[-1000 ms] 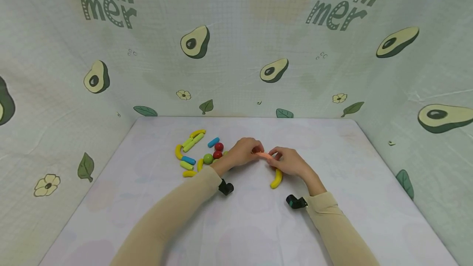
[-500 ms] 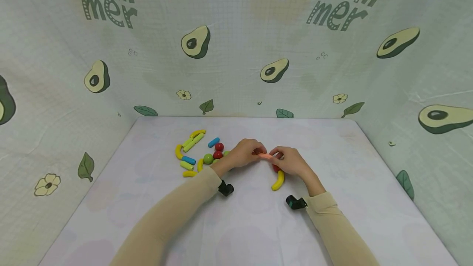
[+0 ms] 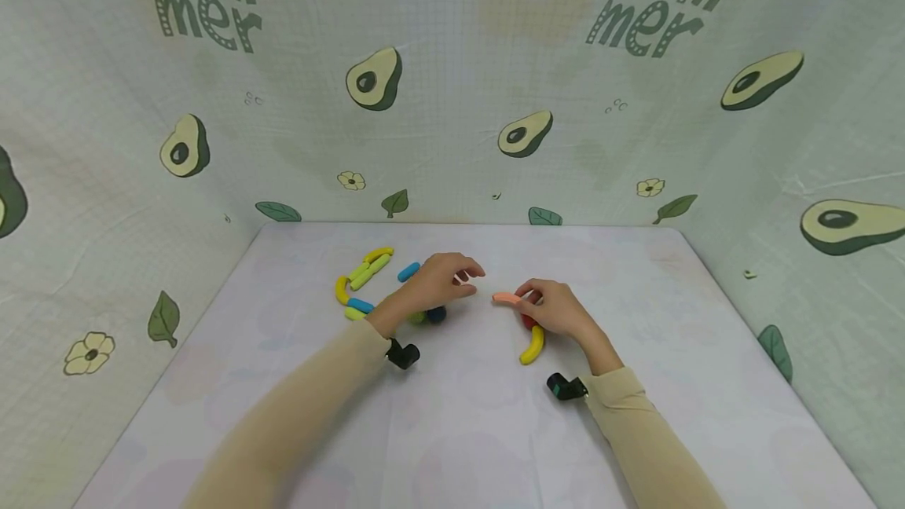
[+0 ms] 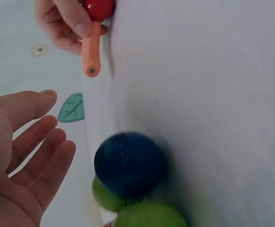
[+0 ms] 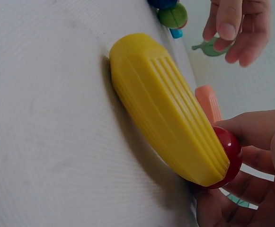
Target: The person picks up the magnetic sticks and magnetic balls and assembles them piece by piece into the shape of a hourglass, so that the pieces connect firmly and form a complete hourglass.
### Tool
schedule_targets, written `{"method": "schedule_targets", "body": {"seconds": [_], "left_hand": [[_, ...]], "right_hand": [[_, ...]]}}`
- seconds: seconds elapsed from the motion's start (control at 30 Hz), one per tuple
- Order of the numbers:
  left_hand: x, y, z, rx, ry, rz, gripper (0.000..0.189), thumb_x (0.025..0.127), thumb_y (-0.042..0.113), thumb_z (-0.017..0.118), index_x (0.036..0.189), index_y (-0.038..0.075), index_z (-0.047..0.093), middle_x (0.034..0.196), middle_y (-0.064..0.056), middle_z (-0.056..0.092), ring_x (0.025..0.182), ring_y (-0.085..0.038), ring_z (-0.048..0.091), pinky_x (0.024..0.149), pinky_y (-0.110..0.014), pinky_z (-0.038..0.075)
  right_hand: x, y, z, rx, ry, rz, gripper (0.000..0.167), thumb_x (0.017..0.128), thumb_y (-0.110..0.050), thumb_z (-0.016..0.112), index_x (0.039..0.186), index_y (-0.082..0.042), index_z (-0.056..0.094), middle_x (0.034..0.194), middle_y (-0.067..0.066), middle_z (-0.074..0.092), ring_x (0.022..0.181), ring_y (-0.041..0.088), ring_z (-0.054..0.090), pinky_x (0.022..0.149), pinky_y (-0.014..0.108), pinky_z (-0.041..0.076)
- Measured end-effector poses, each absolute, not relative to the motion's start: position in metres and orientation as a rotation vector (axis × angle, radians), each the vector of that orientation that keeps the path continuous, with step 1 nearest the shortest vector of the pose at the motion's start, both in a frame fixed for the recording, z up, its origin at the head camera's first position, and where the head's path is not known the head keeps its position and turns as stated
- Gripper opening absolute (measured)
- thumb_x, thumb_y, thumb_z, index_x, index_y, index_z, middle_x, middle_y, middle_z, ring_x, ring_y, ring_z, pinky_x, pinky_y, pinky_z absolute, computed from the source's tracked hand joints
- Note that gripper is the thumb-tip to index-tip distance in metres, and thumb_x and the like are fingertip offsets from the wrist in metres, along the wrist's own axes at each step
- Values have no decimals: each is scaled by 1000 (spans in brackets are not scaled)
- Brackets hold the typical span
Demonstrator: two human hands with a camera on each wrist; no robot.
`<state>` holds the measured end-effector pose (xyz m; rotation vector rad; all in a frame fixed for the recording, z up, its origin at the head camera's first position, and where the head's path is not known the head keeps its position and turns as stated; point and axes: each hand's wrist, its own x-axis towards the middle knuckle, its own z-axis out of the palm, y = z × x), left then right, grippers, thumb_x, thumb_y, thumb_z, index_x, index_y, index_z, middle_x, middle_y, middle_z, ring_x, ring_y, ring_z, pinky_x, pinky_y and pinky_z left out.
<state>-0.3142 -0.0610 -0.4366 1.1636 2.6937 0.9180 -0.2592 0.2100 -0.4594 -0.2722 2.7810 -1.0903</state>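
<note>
My right hand [image 3: 557, 309] pinches an orange curved toy stick [image 3: 505, 298] between thumb and finger. Close under those fingers sits a glossy red ball [image 5: 231, 151], and a ribbed yellow curved stick [image 5: 168, 113] meets it, lying toward me on the table. A hole with a dark centre shows in the orange stick's free end in the left wrist view. To the left, my left hand [image 3: 438, 283] hovers with loosely bent fingers and holds nothing. Below it are a dark blue ball [image 4: 130, 163] and a green ball [image 4: 150, 216]; the hand partly covers this cluster in the head view.
At the left of the table [image 3: 452, 430] lie several loose sticks: a yellow curved stick [image 3: 342, 290], a lime stick [image 3: 371, 273], a blue stick [image 3: 361, 305] and another blue stick [image 3: 408, 272]. A patterned cloth [image 3: 452, 171] closes off the back and both sides.
My left hand has let go of the orange stick's left end and moved left over the balls, uncovering that end. The right hand stays nearly still; the yellow stick has shifted slightly toward me.
</note>
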Motion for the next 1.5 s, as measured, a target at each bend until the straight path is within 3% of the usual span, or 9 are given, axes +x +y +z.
{"method": "schedule_targets", "body": {"seconds": [0.2,0.5,0.8,1.2,1.5], "left_hand": [[-301,-90,-430,1138,2716,926,34,97,15,79,130,6,72,125,-12,73,111,-31,69,91,-36,60],[-280,-116,-435,1150,2783,790,36,96,19,82,130,9,74,114,-6,72,93,-22,62,81,-34,52],[-269,-118,-442,1174,2771,705,38,91,16,86,127,9,76,123,-2,73,117,-21,63,103,-41,54],[-267,-118,-444,1192,2777,648,36,90,11,87,124,9,77,126,-5,72,122,-24,63,106,-43,54],[-269,-109,-447,1190,2805,691,35,92,19,86,125,11,77,119,-1,73,114,-18,64,101,-39,55]], "right_hand": [[-258,210,-460,-273,2788,-1084,28,102,-26,73,121,-6,72,94,7,72,69,17,63,64,29,54],[-260,212,-460,-335,2816,-1063,26,102,-24,72,121,-7,73,100,10,73,75,18,62,65,29,53],[-259,212,-460,-306,2810,-1068,27,101,-26,73,121,-7,72,98,8,72,73,18,60,65,30,52],[-260,212,-460,-270,2804,-1055,31,101,-33,74,121,-9,72,99,7,72,73,18,62,65,30,54],[-259,212,-458,-282,2795,-1061,30,102,-29,73,122,-7,72,99,9,72,74,19,61,66,30,53]]}}
